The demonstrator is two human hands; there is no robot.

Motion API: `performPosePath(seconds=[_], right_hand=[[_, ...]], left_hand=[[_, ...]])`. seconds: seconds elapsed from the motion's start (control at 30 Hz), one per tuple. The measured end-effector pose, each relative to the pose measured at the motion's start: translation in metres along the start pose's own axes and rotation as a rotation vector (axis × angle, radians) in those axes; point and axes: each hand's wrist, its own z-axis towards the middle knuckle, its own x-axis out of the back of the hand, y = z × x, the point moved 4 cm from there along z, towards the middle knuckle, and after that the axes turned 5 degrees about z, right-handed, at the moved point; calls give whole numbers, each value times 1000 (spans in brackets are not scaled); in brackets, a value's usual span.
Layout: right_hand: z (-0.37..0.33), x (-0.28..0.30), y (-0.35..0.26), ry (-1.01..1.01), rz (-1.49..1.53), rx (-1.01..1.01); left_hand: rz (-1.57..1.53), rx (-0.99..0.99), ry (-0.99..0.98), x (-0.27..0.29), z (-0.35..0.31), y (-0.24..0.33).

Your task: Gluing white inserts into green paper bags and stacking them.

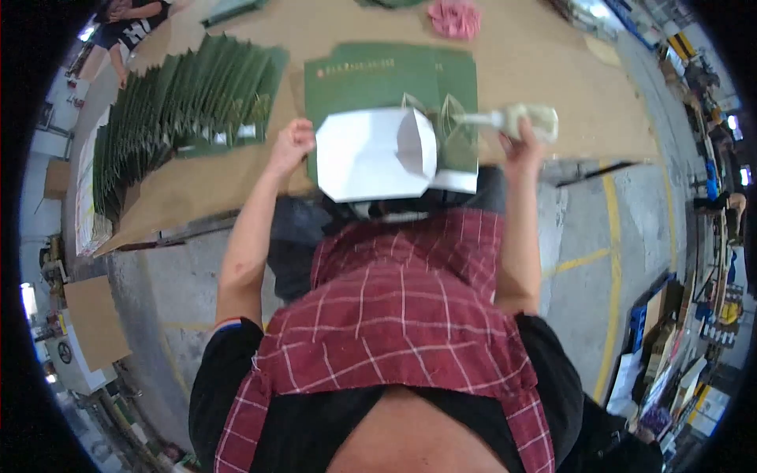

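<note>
In front of me at the table edge lies a flat green paper bag [386, 75] with thin leaf outlines. A white paper panel with cut corners [367, 158] is spread open over its near part. At its left edge is my left hand [296, 138], fingers closed on the bag's rim. My right hand [522, 148], to the right of the bag, is wrapped round a pale squeeze bottle [536, 123]. The bottle lies tilted nearly level, its narrow white tip pointing left over the leaf print. Slight blur hides the bottle's details.
A fanned row of green folded bags [189, 94] covers the left of the brown tabletop [583, 71]. A crumpled pink cloth [455, 18] lies at the far side. Another person [134, 24] is at the far left. Boxes and a blue crate [637, 323] stand right.
</note>
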Motion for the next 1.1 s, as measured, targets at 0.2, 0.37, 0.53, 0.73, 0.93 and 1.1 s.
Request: performPosePath(seconds=[0.2, 0.37, 0.53, 0.73, 0.93, 1.1], right_hand=[[73, 80, -87, 68, -634, -23], [118, 106, -94, 99, -1187, -45], [79, 14, -71, -4, -1824, 634], [12, -54, 38, -904, -1382, 13], [13, -43, 73, -846, -1309, -50], [16, -49, 76, -812, -1268, -35]], left_hand=[[-95, -22, 8, -2, -1, 3], [-133, -28, -25, -9, 1, 4], [-83, 12, -11, -10, -1, 1], [-53, -249, 0, -10, 4, -3], [-87, -188, -154, -13, 8, -16], [-117, -121, -287, -10, 6, 5]])
